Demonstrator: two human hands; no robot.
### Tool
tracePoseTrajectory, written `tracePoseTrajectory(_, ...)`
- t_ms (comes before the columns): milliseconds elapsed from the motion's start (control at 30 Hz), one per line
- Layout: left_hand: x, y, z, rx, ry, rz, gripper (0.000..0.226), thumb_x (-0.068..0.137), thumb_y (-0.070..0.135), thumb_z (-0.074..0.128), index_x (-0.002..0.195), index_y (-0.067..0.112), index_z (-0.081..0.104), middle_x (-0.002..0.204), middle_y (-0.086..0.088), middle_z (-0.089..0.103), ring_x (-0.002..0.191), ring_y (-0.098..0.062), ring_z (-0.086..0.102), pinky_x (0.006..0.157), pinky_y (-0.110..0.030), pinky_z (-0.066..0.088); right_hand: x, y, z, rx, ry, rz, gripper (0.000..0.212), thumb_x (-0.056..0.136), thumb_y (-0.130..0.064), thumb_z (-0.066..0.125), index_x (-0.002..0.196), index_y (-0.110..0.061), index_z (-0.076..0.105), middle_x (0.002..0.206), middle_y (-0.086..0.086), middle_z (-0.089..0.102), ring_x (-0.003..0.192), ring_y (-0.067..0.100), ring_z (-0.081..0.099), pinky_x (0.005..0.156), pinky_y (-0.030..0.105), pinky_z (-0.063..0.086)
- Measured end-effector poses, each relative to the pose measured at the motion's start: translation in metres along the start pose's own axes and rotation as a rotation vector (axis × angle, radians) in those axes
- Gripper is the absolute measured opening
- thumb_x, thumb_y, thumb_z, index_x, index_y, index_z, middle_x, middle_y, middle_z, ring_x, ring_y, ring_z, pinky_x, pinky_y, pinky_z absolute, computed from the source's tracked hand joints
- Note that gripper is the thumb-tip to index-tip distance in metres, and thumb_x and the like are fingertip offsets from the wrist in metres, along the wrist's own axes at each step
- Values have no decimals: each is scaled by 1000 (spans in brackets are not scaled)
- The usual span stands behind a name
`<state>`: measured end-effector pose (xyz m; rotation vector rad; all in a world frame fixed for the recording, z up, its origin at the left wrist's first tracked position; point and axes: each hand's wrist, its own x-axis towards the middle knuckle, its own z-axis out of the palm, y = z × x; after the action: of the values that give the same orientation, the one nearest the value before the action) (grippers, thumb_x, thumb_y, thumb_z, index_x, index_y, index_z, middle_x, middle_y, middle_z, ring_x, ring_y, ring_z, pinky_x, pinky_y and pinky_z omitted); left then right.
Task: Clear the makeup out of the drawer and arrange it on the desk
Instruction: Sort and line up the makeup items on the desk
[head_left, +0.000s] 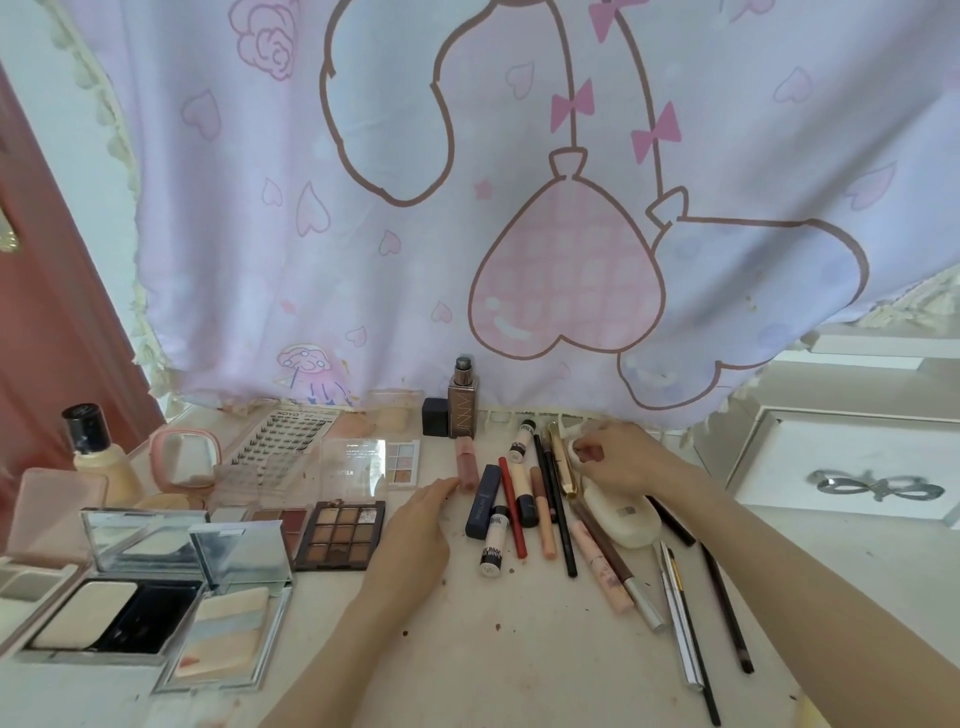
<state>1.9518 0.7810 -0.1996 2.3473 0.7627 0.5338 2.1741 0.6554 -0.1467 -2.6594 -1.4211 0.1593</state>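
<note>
Makeup covers the white desk (519, 649). My left hand (415, 525) lies flat with straight fingers, its fingertips touching a pink lip gloss tube (466, 462). My right hand (618, 460) pinches a small white round item (581, 448) near the desk's back, beside a gold tube (563, 462). Between my hands lie a navy tube (483, 501), a red pencil (512, 509), a peach tube (543, 519) and a black pencil (558, 512). A white oval case (626, 517) sits under my right wrist. The drawer is not visible.
Open powder compacts (114, 613) and a brown eyeshadow palette (342, 535) fill the left. A lash box (291, 434), pink mirror (184, 457) and cream bottle (98, 452) stand behind. A foundation bottle (463, 400) stands by the curtain (467, 208). Several pencils (685, 623) lie right.
</note>
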Motion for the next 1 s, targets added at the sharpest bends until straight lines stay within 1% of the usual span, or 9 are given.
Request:
tracePoseTrajectory(100, -1, 1, 0, 10, 0, -3, 60, 87, -9, 34, 138, 22, 39, 141, 5, 43, 129, -11, 39, 100, -14, 24, -16, -6, -5, 68, -57, 14, 29, 84, -19, 50, 56, -16, 40, 65, -1, 43, 67, 17, 42, 59, 27, 33)
tracePoseTrajectory(200, 1, 4, -3, -2, -6, -26, 56, 91, -5, 34, 140, 21, 37, 143, 5, 41, 131, -10, 36, 105, -17, 23, -33, -12, -12, 157, -11, 25, 9, 84, -18, 55, 80, -12, 59, 86, 5, 57, 83, 20, 53, 72, 29, 42)
tracePoseTrajectory(267, 2, 5, -5, -37, -2, -29, 49, 95, 0, 34, 140, 18, 37, 143, 4, 42, 132, -10, 37, 106, -17, 23, -44, -17, -17, 266, 98, 39, 32, 84, -17, 59, 116, -13, 59, 111, 7, 56, 106, 22, 52, 89, 29, 42)
tracePoseTrajectory(333, 2, 6, -8, -79, 14, -9, 44, 96, 5, 35, 138, 18, 39, 141, 3, 45, 130, -10, 39, 102, -14, 24, -55, -23, -21, 445, 207, 48, 54, 83, -18, 64, 134, -16, 47, 122, 3, 52, 114, 17, 49, 95, 24, 37)
tracePoseTrajectory(500, -4, 33, -20, -157, 84, 236, 40, 93, 13, 50, 130, 28, 48, 128, 9, 52, 109, -2, 51, 97, -21, 41, -84, -41, -23, 758, 246, -54, 49, 80, -24, 71, 125, -26, 51, 117, -13, 60, 109, 1, 55, 98, 21, 42)
tracePoseTrajectory(600, -14, 57, -28, -241, 68, 370, 42, 87, 18, 61, 117, 43, 46, 111, 20, 51, 98, 5, 52, 85, -11, 44, -99, -56, -20, 811, 224, -157, 47, 79, -22, 71, 121, -32, 51, 117, -15, 61, 111, -3, 55, 99, 20, 43)
tracePoseTrajectory(767, -33, 59, -33, -220, 113, 520, 26, 82, 12, 66, 106, 22, 68, 112, 22, 52, 89, 15, 52, 80, -2, 39, -116, -68, -13, 976, 164, -199, 47, 78, -16, 73, 117, -33, 53, 115, -12, 62, 107, -4, 58, 92, 14, 46)
tracePoseTrajectory(900, -49, 56, -26, -161, 187, 513, 22, 85, 26, 61, 102, 15, 68, 103, 13, 58, 87, 18, 49, 80, 0, 36, -122, -77, -1, 1161, 192, -137, 39, 81, -16, 69, 113, -33, 54, 102, -12, 69, 97, -1, 64, 82, 13, 50)
tracePoseTrajectory(1000, -57, 62, -19, -159, 294, 401, 13, 89, 27, 59, 95, 17, 65, 87, 13, 58, 81, 13, 49, 75, 0, 35, -119, -83, 11, 1565, 84, -70, 36, 73, -27, 71, 108, -19, 64, 95, -2, 72, 91, 14, 67, 80, 21, 52)
